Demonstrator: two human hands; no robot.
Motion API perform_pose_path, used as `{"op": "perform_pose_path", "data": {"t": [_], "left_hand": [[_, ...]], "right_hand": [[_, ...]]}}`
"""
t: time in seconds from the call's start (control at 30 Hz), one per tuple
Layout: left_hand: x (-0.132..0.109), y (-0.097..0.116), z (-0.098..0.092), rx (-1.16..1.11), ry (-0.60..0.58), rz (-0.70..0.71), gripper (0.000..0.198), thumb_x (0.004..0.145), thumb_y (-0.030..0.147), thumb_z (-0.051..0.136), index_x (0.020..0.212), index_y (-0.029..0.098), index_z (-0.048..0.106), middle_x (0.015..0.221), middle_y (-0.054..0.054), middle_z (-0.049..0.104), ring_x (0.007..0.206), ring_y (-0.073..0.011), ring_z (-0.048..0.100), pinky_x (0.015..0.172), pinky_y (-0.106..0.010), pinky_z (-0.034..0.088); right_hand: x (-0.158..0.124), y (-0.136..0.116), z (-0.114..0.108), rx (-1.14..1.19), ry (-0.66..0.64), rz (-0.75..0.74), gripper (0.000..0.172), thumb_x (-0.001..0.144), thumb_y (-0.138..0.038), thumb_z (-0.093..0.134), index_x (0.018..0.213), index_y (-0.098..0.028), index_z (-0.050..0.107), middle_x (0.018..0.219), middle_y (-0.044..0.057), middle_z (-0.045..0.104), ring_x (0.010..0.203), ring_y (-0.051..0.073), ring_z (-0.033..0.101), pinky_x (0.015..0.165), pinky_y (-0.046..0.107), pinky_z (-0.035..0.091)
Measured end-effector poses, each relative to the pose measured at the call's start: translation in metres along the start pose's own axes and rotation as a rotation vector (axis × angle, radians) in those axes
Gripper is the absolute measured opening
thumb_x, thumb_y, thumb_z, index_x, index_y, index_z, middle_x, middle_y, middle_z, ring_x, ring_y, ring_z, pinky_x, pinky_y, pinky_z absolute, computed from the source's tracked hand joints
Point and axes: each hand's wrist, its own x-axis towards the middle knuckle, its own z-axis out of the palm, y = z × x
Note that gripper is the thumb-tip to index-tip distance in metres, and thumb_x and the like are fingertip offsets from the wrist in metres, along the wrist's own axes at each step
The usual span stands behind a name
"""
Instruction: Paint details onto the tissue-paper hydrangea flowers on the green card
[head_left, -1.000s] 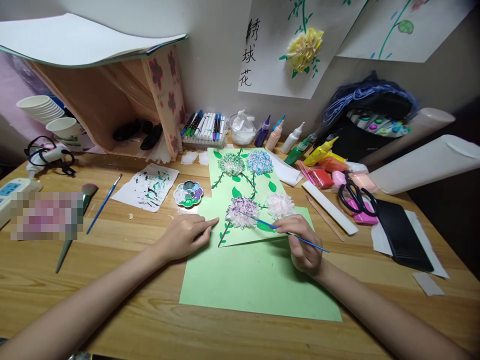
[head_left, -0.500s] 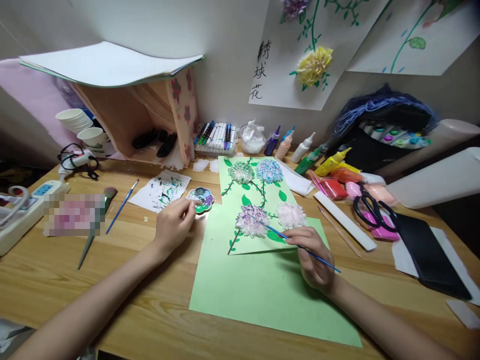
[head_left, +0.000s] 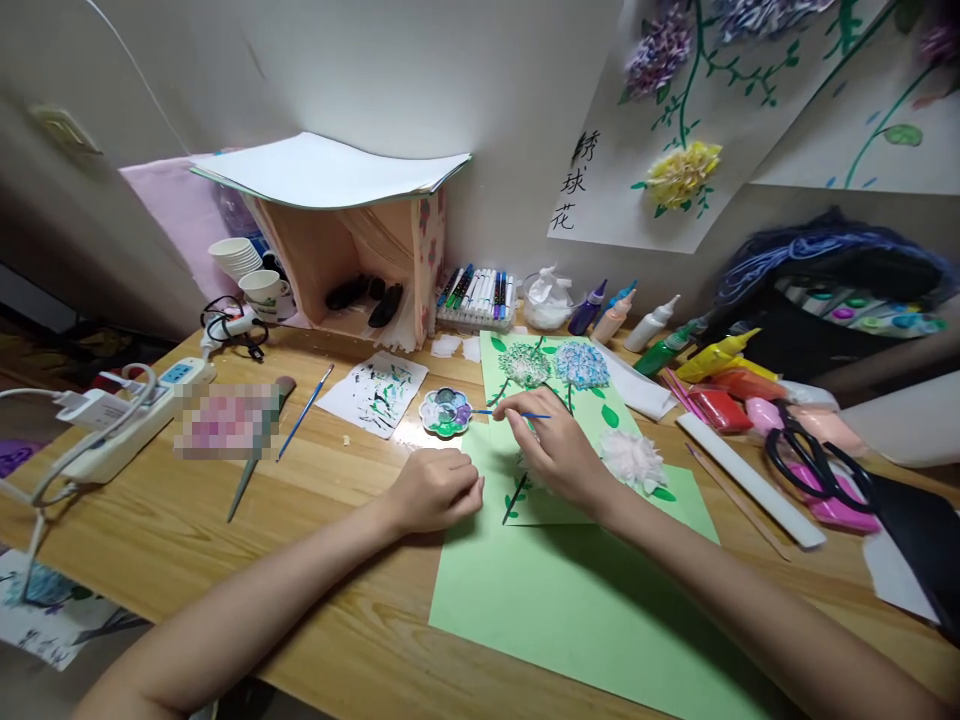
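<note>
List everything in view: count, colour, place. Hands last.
Palette: one, white, centre
Held paintbrush: one, blue, at palette's edge
Green paper: apparently two sheets, centre
Flowers: three visible, green, blue, pale pink, on green paper; another mostly hidden
Stained paper: one, white, beside palette
Loose paintbrush: one, blue, left
Power strip: one, white, far left
Cups: several, white, back left
Box: one, peach, back left
Markers: many, mixed, back centre
Bowl: one, clear, beside markers
Bottles: several, mixed, back right
Packets: several, red, orange, pink, right
Scissors: one, black, right
Wall pictures: two, white, right
Table: one, brown, underneath
Left hand: one, bare, near palette
Right hand: one, bare, holding paintbrush
</note>
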Motion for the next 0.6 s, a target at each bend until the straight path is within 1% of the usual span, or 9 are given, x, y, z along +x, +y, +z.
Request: {"op": "perform_pose_path", "data": {"t": [0.1, 0.23, 0.4, 0.5, 0.6], "left_hand": [[-0.001, -0.004, -0.001, -0.013, -0.031, 0.025, 0.031, 0.087, 0.018, 0.042, 0.057, 0.019, 0.047, 0.053, 0.000, 0.051, 0.051, -0.0123, 0.044, 0.051, -0.028, 0.029], [-0.001, -0.008, -0.001, -0.031, -0.027, 0.019, 0.031, 0.087, 0.018, 0.043, 0.056, 0.019, 0.047, 0.053, 0.000, 0.051, 0.051, -0.0123, 0.045, 0.052, -0.029, 0.030], [-0.002, -0.007, 0.001, -0.046, -0.062, 0.046, 0.032, 0.088, 0.020, 0.042, 0.057, 0.019, 0.048, 0.053, 0.000, 0.052, 0.049, -0.0124, 0.045, 0.050, -0.029, 0.029], [-0.002, -0.006, 0.000, -0.051, -0.081, 0.057, 0.032, 0.088, 0.020, 0.043, 0.057, 0.019, 0.050, 0.054, 0.000, 0.052, 0.050, -0.0123, 0.045, 0.050, -0.029, 0.029], [-0.002, -0.007, 0.000, -0.062, -0.104, 0.050, 0.033, 0.089, 0.021, 0.042, 0.057, 0.019, 0.050, 0.054, 0.000, 0.052, 0.050, -0.0122, 0.044, 0.050, -0.029, 0.030]], "right_hand": [[0.006, 0.003, 0.007, -0.032, -0.036, 0.001, 0.019, 0.095, -0.019, 0.038, 0.088, -0.021, 0.056, 0.084, 0.006, 0.066, 0.083, 0.021, 0.055, 0.073, 0.037, 0.045], [0.008, 0.002, 0.005, -0.021, -0.038, 0.029, 0.020, 0.096, -0.020, 0.038, 0.087, -0.021, 0.056, 0.085, 0.005, 0.066, 0.084, 0.021, 0.055, 0.075, 0.037, 0.044], [0.009, 0.002, 0.004, 0.003, -0.063, 0.043, 0.021, 0.096, -0.020, 0.038, 0.087, -0.022, 0.057, 0.084, 0.005, 0.066, 0.084, 0.021, 0.055, 0.075, 0.037, 0.044], [0.008, 0.002, 0.001, 0.003, -0.025, 0.053, 0.021, 0.096, -0.021, 0.038, 0.087, -0.022, 0.057, 0.083, 0.005, 0.066, 0.084, 0.021, 0.055, 0.076, 0.036, 0.043], [0.005, 0.001, -0.007, -0.002, 0.014, 0.066, 0.021, 0.096, -0.021, 0.037, 0.090, -0.022, 0.057, 0.084, 0.004, 0.065, 0.085, 0.021, 0.055, 0.077, 0.036, 0.042]]}}
